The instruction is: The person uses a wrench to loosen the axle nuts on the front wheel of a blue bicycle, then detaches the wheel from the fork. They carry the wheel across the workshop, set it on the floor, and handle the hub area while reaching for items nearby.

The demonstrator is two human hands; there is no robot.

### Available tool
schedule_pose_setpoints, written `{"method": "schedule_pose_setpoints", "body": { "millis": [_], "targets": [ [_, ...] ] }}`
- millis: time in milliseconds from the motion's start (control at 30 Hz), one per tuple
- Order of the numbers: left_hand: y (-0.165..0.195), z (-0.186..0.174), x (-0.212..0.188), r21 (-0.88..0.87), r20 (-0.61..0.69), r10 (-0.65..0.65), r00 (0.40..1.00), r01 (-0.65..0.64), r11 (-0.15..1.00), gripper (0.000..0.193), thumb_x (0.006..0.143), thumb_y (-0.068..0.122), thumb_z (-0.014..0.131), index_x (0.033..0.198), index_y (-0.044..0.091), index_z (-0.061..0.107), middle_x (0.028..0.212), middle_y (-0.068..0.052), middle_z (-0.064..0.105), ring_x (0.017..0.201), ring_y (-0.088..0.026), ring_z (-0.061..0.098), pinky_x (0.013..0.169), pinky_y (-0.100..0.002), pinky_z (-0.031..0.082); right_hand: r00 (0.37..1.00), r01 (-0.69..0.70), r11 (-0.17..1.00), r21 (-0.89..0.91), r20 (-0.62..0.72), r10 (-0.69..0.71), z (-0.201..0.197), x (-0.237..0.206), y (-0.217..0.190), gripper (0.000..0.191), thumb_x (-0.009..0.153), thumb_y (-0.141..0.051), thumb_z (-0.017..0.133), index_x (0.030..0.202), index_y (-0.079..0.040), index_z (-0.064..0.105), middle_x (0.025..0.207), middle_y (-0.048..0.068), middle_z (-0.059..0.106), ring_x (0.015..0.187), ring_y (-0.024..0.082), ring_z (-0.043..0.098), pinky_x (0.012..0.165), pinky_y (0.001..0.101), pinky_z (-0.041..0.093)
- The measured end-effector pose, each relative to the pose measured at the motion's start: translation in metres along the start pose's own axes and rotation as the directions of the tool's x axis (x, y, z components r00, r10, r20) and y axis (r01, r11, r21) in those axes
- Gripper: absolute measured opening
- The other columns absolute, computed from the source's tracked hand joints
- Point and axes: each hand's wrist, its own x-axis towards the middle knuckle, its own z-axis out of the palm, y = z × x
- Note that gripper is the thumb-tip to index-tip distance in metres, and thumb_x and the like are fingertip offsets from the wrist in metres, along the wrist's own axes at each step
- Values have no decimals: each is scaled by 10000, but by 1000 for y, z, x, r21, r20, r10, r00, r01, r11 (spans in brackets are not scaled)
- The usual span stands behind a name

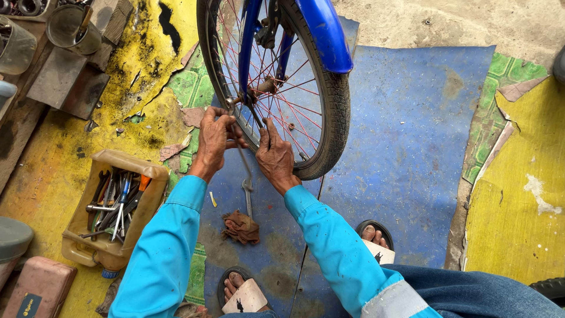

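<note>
Blue floor mat (406, 147) under wrench (248, 194), brown rag (241, 227)

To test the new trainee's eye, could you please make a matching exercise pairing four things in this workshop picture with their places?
Things:
1. wrench
2. rag
3. tool container
4. bicycle wheel

Places:
A. beside the left sleeve, on the yellow floor
B. upright, at the hands
C. lying on the blue mat between the forearms
D. crumpled just below the wrench

Pairs: 1-C, 2-D, 3-A, 4-B
</note>
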Motion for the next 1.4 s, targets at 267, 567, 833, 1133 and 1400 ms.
{"method": "schedule_pose_setpoints", "body": {
  "millis": [267,567,833,1133,1400],
  "targets": [
    [7,14,-4,-538,6,-54,999,48,842,191,1028,139,506,1124,-25,512,959,-232,656,835,-364,756,731,-479,677,997,-67,998,-10,35,67,-1,-1,-2,460,1089,-355,450,1451,-89,544,517,142,585,422,209,634,376,414,436],
    [30,29,-42,-124,43,262,964,-256,959,318,916,48,392,1232,64,357,998,-296,752,797,-348,794,717,-431,681,981,184,964,-190,-19,-191,7,-2,11,396,1103,-246,458,1449,-65,526,989,227,662,498,299,632,439,421,468],
    [65,26,-48,454,286,496,820,-572,683,162,1003,105,617,1105,1,687,861,-92,792,749,-133,778,622,-283,624,987,144,989,-30,-68,-146,-1,-5,0,453,997,-131,549,1436,-17,543,603,208,625,496,317,665,450,435,475],
    [84,-3,11,638,-28,665,746,-499,586,293,1069,275,737,991,-6,761,757,-75,703,647,-108,596,581,-307,485,1000,23,999,-36,-8,-24,-3,-4,0,421,1090,-257,496,1429,-15,561,491,130,521,365,184,545,349,393,339],
    [37,-29,35,158,-268,-121,956,168,973,299,928,291,699,842,9,748,647,-114,676,490,-213,640,409,-365,483,1000,24,999,-38,-8,-24,-3,-5,1,421,1088,-250,511,1426,-5,566,473,125,510,356,179,537,350,394,336]
  ]
}}
